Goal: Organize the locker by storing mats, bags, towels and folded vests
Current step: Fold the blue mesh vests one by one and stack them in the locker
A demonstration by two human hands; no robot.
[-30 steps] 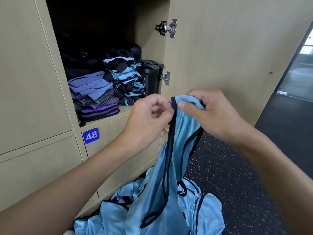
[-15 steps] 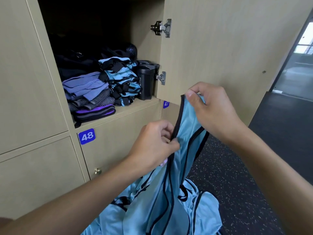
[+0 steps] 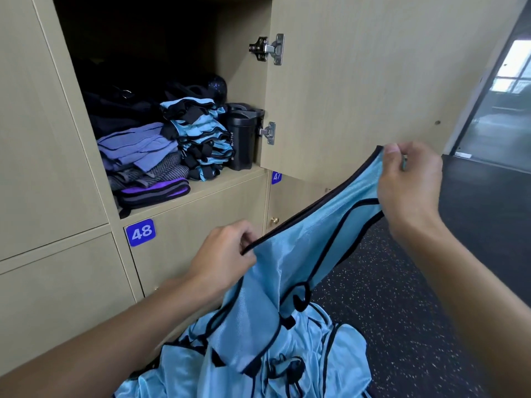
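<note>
A light blue vest (image 3: 310,239) with black trim is stretched between my hands in front of the lockers. My left hand (image 3: 227,254) pinches its black edge low at the centre. My right hand (image 3: 408,179) pinches the other end of that edge higher at the right. More blue vests (image 3: 258,363) lie heaped below on the floor. Inside the open locker (image 3: 201,185) stands a stack of folded blue vests (image 3: 201,142), with folded purple and grey towels or mats (image 3: 143,165) to its left and dark bags (image 3: 120,107) behind.
A black bottle (image 3: 241,139) stands at the locker's right wall beside the hinges. The open locker door (image 3: 373,81) hangs just behind my right hand. Closed lockers marked 48 (image 3: 140,232) and 47 sit below. Dark speckled floor (image 3: 431,311) stretches right, toward a glass door (image 3: 500,110).
My hands have drawn apart along the vest's black edge: the right hand went up and right, the left went down. The vest edge is now pulled taut between them.
</note>
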